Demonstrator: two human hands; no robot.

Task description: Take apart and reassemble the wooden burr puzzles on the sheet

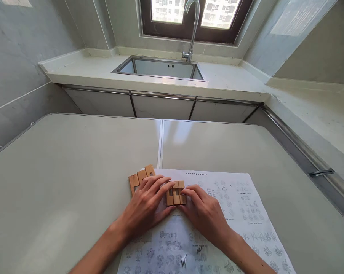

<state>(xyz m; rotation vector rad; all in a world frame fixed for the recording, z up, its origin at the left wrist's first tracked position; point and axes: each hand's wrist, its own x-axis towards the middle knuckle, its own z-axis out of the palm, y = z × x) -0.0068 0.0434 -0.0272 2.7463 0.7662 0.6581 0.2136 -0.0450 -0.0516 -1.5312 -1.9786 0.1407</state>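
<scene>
From where I'm standing, the left end of the arrangement is a row of spare blocks point(141, 175) lying side by side at a slant on the desk point(74, 171), by the far left corner of the paper. The left hand point(148, 201) partly covers them; I can't tell whether it touches them. If that wrist swung outward, the knuckles could knock the row askew.

The left hand is half closed, fingers curled at the far left edge of the small wooden cluster point(176, 199) and thumb against its near side. The cluster sits between the two hands, over the printed paper point(237, 194), with dark gaps showing between its pieces. Those gaps make me think a lopsided squeeze could slide one piece out of line, or spring the lot apart if it is loosely fitted.

The right hand point(207, 209) is bent in a light pinch, fingertips on the cluster's right side, thumb by its near edge. Pressing harder here than on the left could skew it. The right forearm crosses the paper, so dragging it might shift the sheet.
</scene>
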